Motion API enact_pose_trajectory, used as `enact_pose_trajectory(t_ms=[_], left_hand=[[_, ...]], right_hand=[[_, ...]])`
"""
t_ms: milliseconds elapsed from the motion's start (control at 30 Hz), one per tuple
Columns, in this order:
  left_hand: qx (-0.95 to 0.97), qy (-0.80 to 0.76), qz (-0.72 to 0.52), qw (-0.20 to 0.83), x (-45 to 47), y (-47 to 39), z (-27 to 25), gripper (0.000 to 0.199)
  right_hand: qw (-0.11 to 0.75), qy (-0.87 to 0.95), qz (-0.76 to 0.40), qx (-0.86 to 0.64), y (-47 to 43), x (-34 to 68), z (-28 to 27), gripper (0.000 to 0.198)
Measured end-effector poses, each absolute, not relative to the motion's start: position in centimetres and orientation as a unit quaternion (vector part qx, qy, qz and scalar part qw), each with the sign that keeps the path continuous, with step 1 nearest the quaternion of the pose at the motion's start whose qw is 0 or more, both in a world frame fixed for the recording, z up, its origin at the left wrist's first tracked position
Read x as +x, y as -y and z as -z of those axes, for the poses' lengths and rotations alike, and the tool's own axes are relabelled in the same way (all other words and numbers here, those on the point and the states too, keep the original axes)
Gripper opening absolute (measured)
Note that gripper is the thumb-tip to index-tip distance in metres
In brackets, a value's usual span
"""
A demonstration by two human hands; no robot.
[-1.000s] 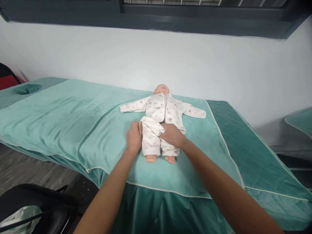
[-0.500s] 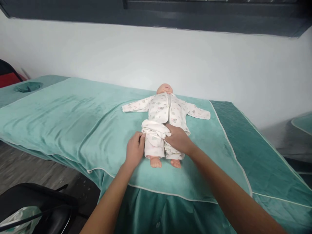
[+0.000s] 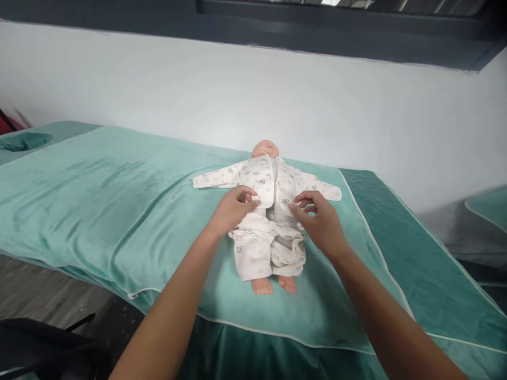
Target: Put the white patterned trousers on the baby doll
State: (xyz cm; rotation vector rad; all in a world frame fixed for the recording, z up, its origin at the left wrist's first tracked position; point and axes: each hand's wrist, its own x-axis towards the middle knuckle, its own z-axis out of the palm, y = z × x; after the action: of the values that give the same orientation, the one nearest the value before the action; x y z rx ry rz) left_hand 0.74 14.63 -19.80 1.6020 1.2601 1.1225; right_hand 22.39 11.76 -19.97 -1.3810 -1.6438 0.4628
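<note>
Left hand (image 3: 237, 206): fingers nearly together at shirt (image 3: 257, 177) hem; can't tell if pinching.
Doll (image 3: 264, 148): on its back, on bed (image 3: 99, 179).
Right hand (image 3: 319, 217): same, at opposite front flap.
Shirt step: likely handling the front.
Next move: probably calls for even hold.

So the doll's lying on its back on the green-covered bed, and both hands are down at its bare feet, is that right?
Not the hands: the head view shows the left hand and right hand at the lower front of the white top, away from the bare feet. The rest stands.
</note>
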Motion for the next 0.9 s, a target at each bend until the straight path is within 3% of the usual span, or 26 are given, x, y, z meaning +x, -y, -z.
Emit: enact_pose_trajectory(t_ms=[133,267,367,600,733,900], left_hand=[[0.770,-0.529,-0.287,0.212,1.9,-14.4,19.1,0.032],[0.811,-0.543,-0.218,0.031,3.1,-14.0,19.0,0.025],[0.802,-0.556,-0.216,-0.038,3.6,-14.1,19.1,0.018],[0.765,-0.560,-0.312,0.056,3.2,-14.9,19.5,0.032],[0.669,-0.568,-0.439,0.194,2.3,-16.1,19.9,0.013],[0.473,-0.547,-0.611,0.323,-1.5,-17.4,22.2,0.033]], right_hand=[[0.313,0.758,-0.050,-0.569,-12.7,21.7,21.4,0.024],[0.234,0.787,0.029,-0.571,-13.1,20.7,21.1,0.014],[0.206,0.786,0.065,-0.579,-13.4,20.4,20.7,0.008],[0.203,0.810,0.010,-0.550,-13.3,20.8,20.4,0.016],[0.221,0.800,0.000,-0.558,-13.1,20.7,20.3,0.018],[0.360,0.711,-0.108,-0.594,-14.3,23.0,20.7,0.016]])
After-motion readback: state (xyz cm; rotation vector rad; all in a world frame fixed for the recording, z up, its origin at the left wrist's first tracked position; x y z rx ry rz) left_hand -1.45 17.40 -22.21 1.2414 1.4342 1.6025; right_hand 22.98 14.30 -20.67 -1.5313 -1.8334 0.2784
